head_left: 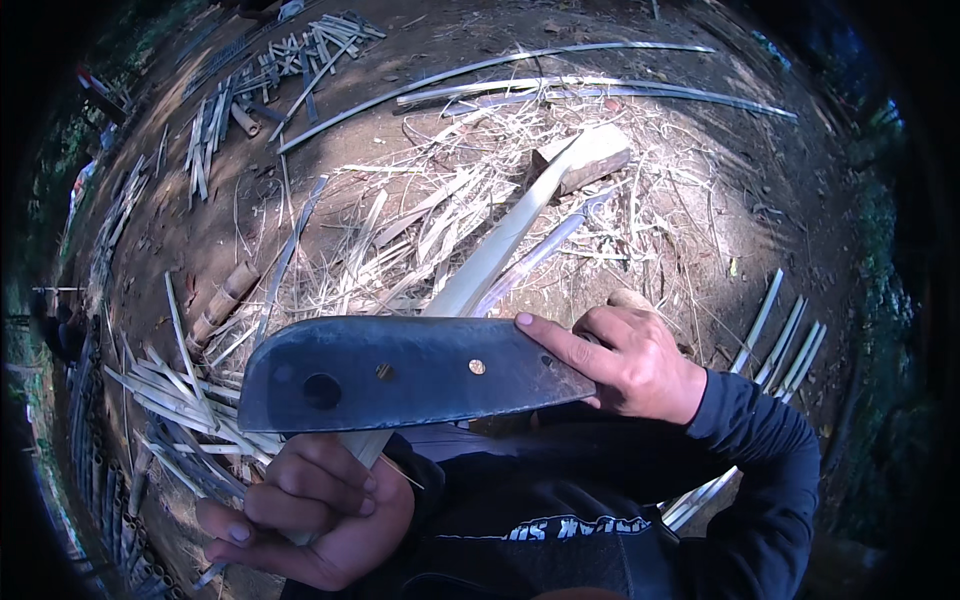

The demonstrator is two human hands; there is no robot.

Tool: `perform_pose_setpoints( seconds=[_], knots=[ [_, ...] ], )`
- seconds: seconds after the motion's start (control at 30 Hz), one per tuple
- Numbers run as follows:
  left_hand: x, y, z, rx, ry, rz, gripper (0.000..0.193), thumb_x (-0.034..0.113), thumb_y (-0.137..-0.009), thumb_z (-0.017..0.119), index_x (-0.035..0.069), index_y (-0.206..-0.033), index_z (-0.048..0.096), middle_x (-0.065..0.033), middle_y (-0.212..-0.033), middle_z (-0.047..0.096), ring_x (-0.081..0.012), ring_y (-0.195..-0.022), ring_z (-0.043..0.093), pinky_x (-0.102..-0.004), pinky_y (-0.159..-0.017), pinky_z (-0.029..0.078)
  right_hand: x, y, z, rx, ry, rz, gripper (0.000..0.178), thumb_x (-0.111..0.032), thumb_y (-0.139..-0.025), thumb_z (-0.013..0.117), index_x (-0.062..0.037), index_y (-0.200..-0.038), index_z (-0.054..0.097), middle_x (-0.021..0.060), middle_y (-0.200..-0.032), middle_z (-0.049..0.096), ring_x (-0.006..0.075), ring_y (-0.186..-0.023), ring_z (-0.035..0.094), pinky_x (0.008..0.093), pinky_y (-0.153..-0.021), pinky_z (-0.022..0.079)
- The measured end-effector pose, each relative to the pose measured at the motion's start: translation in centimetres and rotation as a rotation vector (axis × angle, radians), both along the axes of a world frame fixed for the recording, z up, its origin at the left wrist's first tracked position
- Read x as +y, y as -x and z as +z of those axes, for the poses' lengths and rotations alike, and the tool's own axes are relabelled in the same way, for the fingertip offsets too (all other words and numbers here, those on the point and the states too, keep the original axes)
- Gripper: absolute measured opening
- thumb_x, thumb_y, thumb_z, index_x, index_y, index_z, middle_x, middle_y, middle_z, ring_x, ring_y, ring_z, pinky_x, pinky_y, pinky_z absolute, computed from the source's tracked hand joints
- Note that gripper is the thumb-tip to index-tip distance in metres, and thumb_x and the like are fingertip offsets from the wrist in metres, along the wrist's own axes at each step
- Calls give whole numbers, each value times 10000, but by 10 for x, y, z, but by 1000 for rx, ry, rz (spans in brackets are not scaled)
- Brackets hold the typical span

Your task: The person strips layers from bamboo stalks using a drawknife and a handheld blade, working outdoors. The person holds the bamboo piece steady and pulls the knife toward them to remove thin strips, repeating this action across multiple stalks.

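Observation:
My right hand (635,360) grips a broad dark cleaver (425,390), its index finger laid along the blade and the handle hidden. The blade spans sideways in front of me, flat face up, with a large round hole or dark spot near its far left end. My left hand (315,510) is closed around the near end of a pale bamboo strip (490,260). That strip runs beneath the blade and slants away to the right, its far end over a short wooden block (595,165). Whether blade and strip touch, I cannot tell.
Pale shavings (440,230) litter the ground around the block. Split strips (190,400) lie heaped at left, more strips (790,340) at right. A bamboo piece (225,300) lies left of the shavings. Long strips (600,85) stretch across the back; a strip pile (290,60) sits far left.

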State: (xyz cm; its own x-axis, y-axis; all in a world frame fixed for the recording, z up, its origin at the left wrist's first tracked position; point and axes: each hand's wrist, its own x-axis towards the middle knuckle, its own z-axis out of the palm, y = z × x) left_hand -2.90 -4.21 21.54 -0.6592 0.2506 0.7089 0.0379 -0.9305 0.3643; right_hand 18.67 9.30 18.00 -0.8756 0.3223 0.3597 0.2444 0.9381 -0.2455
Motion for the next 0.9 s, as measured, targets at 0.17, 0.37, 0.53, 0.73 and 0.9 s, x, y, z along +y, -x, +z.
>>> perform_pose_setpoints(
  seconds=[0.17,0.37,0.53,0.73,0.9],
  knots=[
    [10,0,-5,-67,4,-10,378,386,-1086,275,68,-976,448,35,-491,297,-69,-344,243,-238,-367,277,52,-13,-43,-119,256,-420,554,-110,-856,641,-71,-1394,514,179,-749,601,383,-625,628,467,-592,520],
    [0,12,3,-22,24,-26,349,380,-1081,321,81,-958,451,39,-492,287,-65,-348,222,-233,-361,237,39,-10,-33,-81,48,-157,672,-99,-783,718,-128,-1422,510,113,-688,531,310,-592,603,433,-562,513],
    [13,11,-4,-123,115,166,305,367,-1076,352,90,-979,437,39,-501,270,-65,-350,203,-221,-353,218,68,-9,-55,-159,206,-449,575,-139,-855,645,-82,-1407,496,205,-749,620,384,-634,640,472,-596,532],
    [4,18,7,-171,131,218,315,359,-1078,341,78,-977,440,37,-512,252,-64,-355,193,-226,-348,223,62,1,-50,-70,46,-102,697,-181,-808,696,-133,-1461,457,91,-700,518,297,-573,593,430,-546,505],
    [16,15,-7,-180,98,205,288,317,-1079,355,68,-959,440,34,-512,251,-66,-355,189,-222,-348,214,100,-15,-90,-226,144,-533,564,-152,-881,617,-53,-1415,462,246,-813,658,406,-619,644,477,-567,519]
  ],
)
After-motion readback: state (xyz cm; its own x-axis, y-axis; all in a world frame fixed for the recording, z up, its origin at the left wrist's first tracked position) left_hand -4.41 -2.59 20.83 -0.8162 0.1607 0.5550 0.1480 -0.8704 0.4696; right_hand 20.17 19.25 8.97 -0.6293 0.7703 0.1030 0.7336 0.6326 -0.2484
